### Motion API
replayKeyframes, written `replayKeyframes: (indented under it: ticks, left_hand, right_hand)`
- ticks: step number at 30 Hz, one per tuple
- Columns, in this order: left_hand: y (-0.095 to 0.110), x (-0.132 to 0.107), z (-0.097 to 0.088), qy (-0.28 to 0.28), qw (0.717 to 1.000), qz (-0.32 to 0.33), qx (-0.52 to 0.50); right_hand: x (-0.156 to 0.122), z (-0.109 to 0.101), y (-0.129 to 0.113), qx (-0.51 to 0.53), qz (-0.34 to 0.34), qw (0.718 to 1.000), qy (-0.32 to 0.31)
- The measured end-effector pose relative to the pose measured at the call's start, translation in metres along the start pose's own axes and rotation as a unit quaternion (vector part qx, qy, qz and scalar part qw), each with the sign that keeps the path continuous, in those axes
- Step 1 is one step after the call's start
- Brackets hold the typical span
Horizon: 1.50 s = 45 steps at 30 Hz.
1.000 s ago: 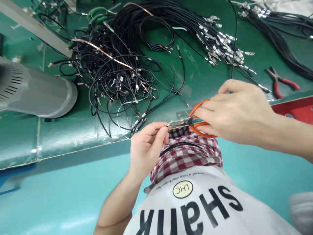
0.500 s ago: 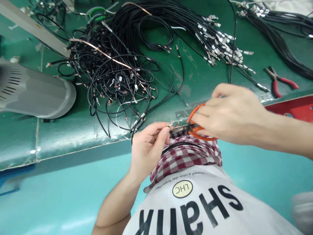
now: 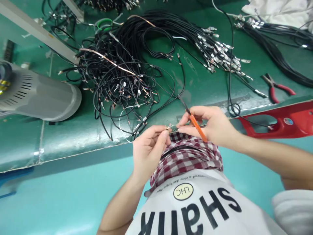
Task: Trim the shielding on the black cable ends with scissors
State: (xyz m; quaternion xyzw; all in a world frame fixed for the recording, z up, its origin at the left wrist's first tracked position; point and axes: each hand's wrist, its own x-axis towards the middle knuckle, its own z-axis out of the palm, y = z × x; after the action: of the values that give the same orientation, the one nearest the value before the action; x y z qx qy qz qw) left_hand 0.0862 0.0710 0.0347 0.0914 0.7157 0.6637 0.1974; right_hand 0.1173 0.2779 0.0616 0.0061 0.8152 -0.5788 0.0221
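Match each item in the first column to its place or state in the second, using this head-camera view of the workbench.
First column:
1. left hand
2. right hand
3. red-handled pliers
4. white cloth

Second column:
A. Lying on the green bench top
B. Gripping an orange handle
C. Bunched at the top right of the view
D. Pinching a small cable end

Pairs: 1-D, 2-B, 3-A, 4-C.

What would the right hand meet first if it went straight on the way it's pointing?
The right hand, gripping orange-handled scissors, would likely meet the small wire end pinched in the left hand first; depth is unclear.
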Motion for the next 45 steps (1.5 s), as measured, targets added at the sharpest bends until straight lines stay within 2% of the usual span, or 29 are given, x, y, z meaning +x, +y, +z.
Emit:
replayKeyframes:
  ticks: [2, 5, 19, 26, 29, 33, 38, 45]
  left_hand:
    - [0.0, 0.0, 0.0, -0.004, 1.0, 0.003, -0.011]
    - [-0.001, -0.001, -0.001, -0.005, 1.0, 0.01, -0.011]
    - [-0.006, -0.002, 0.003, -0.003, 0.999, 0.025, 0.024]
    - [-0.016, -0.003, 0.006, 0.052, 0.979, 0.116, 0.157]
    - [-0.019, -0.002, 0.006, 0.06, 0.972, 0.134, 0.183]
    - [-0.018, -0.002, 0.005, 0.027, 0.981, 0.104, 0.163]
    - [-0.012, 0.0, 0.005, -0.019, 0.998, 0.039, 0.05]
    - [-0.011, 0.006, 0.004, -0.082, 0.993, -0.028, -0.074]
  right_hand:
    - [0.004, 0.013, 0.007, 0.156, 0.028, 0.987, 0.021]
    - [0.007, 0.024, 0.012, 0.258, 0.056, 0.964, 0.024]
    - [0.01, 0.025, 0.01, 0.324, 0.091, 0.942, 0.005]
    - [0.009, 0.029, 0.009, 0.307, 0.057, 0.949, 0.038]
    - [0.009, 0.031, 0.009, 0.313, 0.06, 0.947, 0.05]
    - [0.008, 0.033, 0.009, 0.306, 0.054, 0.949, 0.057]
    - [0.008, 0.032, 0.011, 0.313, 0.047, 0.947, 0.049]
    - [0.008, 0.031, 0.013, 0.317, 0.045, 0.947, 0.037]
